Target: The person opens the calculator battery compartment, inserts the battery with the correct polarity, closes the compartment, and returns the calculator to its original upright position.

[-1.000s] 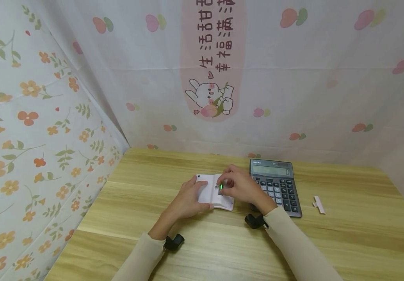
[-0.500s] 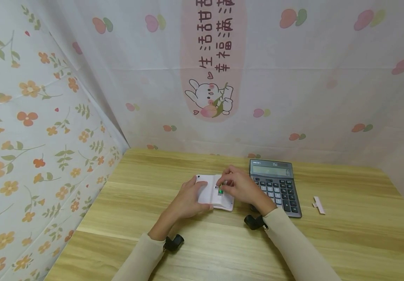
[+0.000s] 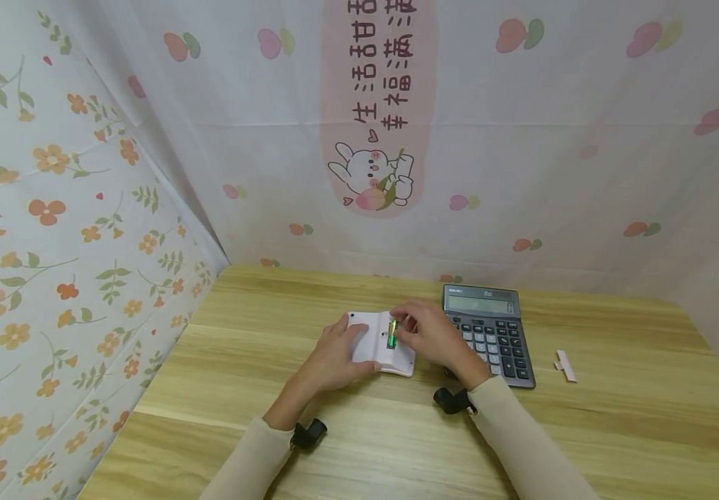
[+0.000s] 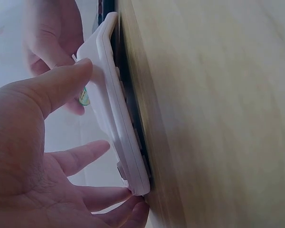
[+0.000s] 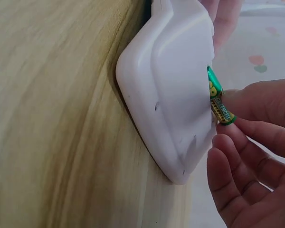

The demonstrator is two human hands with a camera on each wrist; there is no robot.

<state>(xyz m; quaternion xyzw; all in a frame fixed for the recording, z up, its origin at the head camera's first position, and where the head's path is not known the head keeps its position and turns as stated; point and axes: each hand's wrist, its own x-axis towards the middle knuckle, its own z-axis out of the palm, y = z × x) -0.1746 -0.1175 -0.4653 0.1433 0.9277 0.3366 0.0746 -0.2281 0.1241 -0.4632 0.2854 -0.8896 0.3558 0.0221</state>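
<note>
A pale pink calculator lies face down on the wooden table, with keys showing along its underside in the left wrist view. My left hand holds it by the left part, thumb over the back and fingertips at the edge. A green and gold battery sits tilted at the open battery slot, one end standing out from the back in the right wrist view. My right hand pinches that battery, thumb on its side and a finger at its outer end.
A grey calculator lies face up just right of my right hand, partly covered by it. Farther right is a small pale pink battery cover. A printed cloth hangs behind the table.
The fingers of my right hand have shifted slightly up and away from the slot, so more of the battery shows. My left hand and the pale pink calculator stay in place.
</note>
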